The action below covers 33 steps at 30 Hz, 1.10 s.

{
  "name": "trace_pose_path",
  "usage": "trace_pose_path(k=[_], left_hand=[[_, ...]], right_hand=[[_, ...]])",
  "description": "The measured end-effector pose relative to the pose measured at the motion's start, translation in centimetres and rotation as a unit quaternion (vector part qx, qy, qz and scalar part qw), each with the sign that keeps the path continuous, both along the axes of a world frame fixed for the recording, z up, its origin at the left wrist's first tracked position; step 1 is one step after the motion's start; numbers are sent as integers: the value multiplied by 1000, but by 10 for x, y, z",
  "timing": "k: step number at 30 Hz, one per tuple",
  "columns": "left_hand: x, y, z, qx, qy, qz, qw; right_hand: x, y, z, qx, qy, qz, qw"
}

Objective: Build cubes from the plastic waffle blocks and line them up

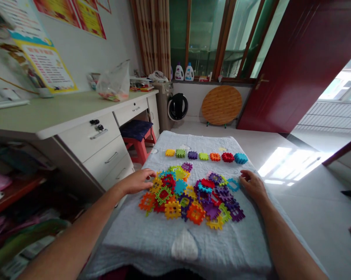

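A heap of toothed plastic building pieces [180, 186] in yellow, orange, red, green, blue and purple lies on a cloth-covered table [152, 241]. At its left edge rests my left hand [138, 181], fingers loosely bent and apart, nearest to a yellow piece [156, 186]. My right hand [253, 185] lies on the cloth to the right, holding nothing I can see, its fingertips close to a light-blue frame piece [233, 184]. Beyond the heap runs a row of several small stacks, from a yellow stack [170, 153] on the left to a blue stack [241, 158] on the right.
To the left stands a desk with drawers [101, 136], a plastic bag [114, 83] on top. A red stool [137, 140] is beside it. Further back are a washing machine [164, 105], a round wooden board [221, 105] against the wall and a dark red door [292, 58].
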<state>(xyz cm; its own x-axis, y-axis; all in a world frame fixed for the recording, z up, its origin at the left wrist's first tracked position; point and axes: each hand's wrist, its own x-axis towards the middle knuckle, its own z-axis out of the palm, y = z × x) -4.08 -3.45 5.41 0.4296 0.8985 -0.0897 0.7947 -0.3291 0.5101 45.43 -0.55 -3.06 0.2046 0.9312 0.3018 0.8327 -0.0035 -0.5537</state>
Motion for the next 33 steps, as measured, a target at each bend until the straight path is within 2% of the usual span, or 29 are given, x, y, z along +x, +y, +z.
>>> trace_pose_path(k=[6,9,14,20,25,33], left_hand=[[5,-7,-27,-24,-72,47,996],[9,-4,-33,-26,-86,61,994],[23,-3,-31,47,-58,78,994],[51,-6,-27,154,-16,93,984],[65,0,-23,109,-16,40,993],[64,12,-22,79,-82,6,994]], right_hand=[[0,0,-1,2,-10,1,1000],[-1,-1,1,4,-13,1,1000],[-2,-2,2,10,-16,3,1000],[-3,-3,3,13,-23,5,1000],[-3,-4,2,12,-15,6,1000],[-2,-3,2,8,-12,14,1000]])
